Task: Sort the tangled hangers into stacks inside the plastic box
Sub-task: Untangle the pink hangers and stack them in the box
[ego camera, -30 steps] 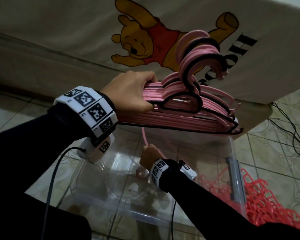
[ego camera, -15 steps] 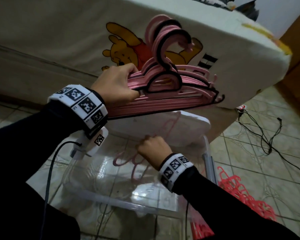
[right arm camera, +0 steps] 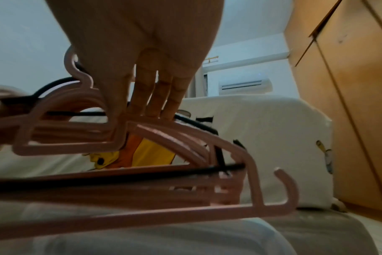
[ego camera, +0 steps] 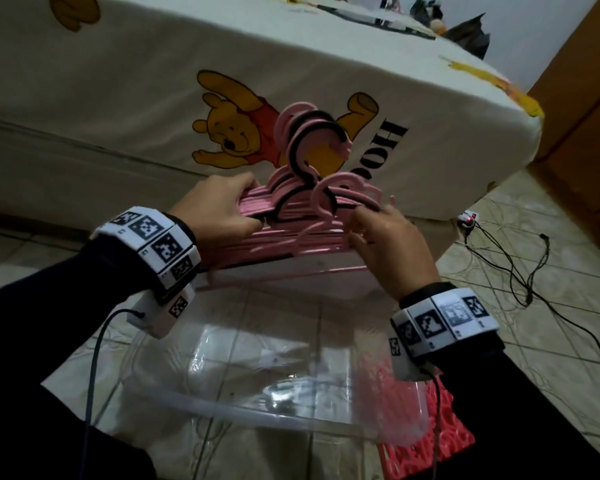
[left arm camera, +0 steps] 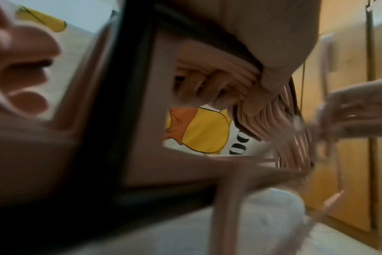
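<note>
A bundle of pink hangers (ego camera: 291, 216), a few edged in black, hangs level above the clear plastic box (ego camera: 243, 410), hooks pointing up. My left hand (ego camera: 219, 209) grips the bundle's left end, fingers curled round the bars (left arm camera: 207, 86). My right hand (ego camera: 381, 230) is at the bundle's right side, its fingers (right arm camera: 155, 96) straight and resting on the hangers' shoulders (right arm camera: 185, 138). One pink hanger sits at the front of the bundle, its hook (ego camera: 321, 195) lower than the others. The left wrist view is blurred. The box bottom looks bare.
A pile of red hangers (ego camera: 440, 438) lies on the tiled floor right of the box. A bed with a cartoon bear sheet (ego camera: 153, 98) stands just behind. Black cables (ego camera: 520, 271) trail on the floor at right, near a wooden wardrobe (right arm camera: 349, 86).
My right hand has come up out of the box with a pink hanger and now rests against the bundle's right side. The left hand kept holding the bundle, and the head camera shifted.
</note>
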